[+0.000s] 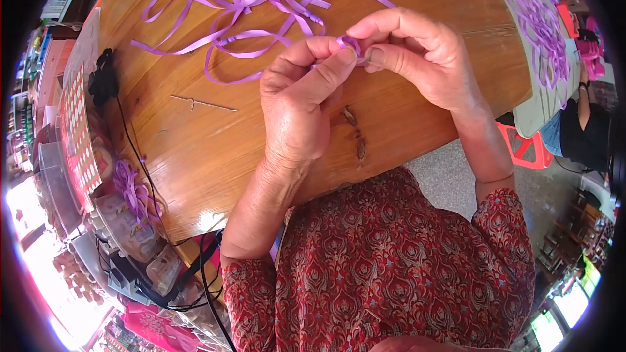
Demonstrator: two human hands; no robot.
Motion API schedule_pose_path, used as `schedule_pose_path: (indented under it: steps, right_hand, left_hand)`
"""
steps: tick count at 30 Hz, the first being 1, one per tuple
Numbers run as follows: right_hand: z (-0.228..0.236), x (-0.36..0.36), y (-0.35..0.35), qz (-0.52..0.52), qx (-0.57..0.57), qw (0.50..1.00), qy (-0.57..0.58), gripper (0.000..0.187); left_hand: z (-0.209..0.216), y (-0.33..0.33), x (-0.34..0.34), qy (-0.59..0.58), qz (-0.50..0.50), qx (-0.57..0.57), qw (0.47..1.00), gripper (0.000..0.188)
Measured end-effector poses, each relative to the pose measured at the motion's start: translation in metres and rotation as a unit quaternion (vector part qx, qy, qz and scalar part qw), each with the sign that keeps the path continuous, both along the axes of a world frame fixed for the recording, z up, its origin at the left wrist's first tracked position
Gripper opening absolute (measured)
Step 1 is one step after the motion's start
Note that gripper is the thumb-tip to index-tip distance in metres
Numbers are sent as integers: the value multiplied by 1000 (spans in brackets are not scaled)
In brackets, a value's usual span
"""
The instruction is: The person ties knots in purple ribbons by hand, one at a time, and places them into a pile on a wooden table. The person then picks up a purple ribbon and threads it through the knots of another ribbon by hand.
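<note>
My left hand (301, 101) and my right hand (417, 55) meet above a polished wooden table (195, 150). Both pinch a small loop of purple ribbon (351, 44) between thumbs and fingertips. The ribbon trails back from the loop into a loose heap of purple ribbon strips (251, 0) spread over the far part of the table. My sleeves are red with a pattern.
A thin metal wire (203, 103) lies on the wood left of my hands. A black cable (134, 143) runs along the left edge. Another purple ribbon bundle (134, 192) sits among boxes at left. More purple ribbon (544, 32) covers a second table at right, beside a seated person (580, 133).
</note>
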State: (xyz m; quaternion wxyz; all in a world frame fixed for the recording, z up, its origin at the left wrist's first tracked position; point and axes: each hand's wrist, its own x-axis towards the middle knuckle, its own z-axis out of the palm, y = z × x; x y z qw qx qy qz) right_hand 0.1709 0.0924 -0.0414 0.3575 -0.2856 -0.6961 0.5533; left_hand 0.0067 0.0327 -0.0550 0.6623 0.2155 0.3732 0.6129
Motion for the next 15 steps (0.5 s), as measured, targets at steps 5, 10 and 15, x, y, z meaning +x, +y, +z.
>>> schedule_pose_path:
  steps: [5, 10, 15]
  right_hand:
    - [1, 0, 1, 34, -7, 999, 27, 24]
    - [5, -2, -2, 26, -69, 997, 33, 22]
    - [5, -2, -2, -42, 279, 954, -100, 24]
  left_hand:
    - [0, -1, -2, -29, -22, -1, 999, 6]
    - [4, -1, -1, -16, -33, 34, 999, 7]
    - [4, -2, 2, 92, -1, 25, 995, 8]
